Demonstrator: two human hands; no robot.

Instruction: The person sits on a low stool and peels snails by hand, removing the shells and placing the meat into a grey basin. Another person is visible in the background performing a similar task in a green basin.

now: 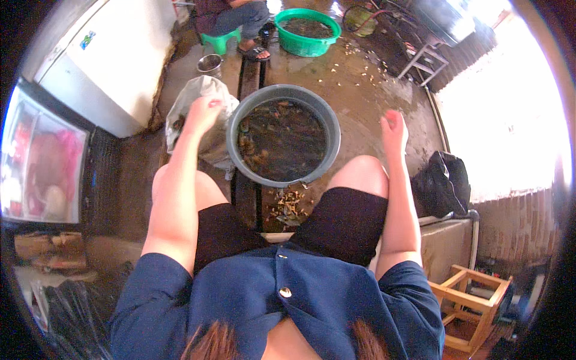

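A round grey tub (282, 180) stands on the floor before my knees, holding dark water with brownish pieces in it. My left hand (207, 112) is over a whitish sack (180, 103) just left of the tub; its fingers are bent, and whether they grip anything is too blurred to tell. To the right of the tub, my right hand (394, 128) is raised above the floor with curled fingers, apart from the tub; whether something small is between them cannot be made out. Small pale scraps (288, 204) lie on the floor between my legs.
Farther ahead are a green tub (308, 47), a metal bucket (210, 65) and another person seated on a green stool (220, 42). A black bag (443, 184) and a wooden stool frame (477, 301) are at right. Left stands a glass-fronted cabinet (45, 171). The floor looks wet.
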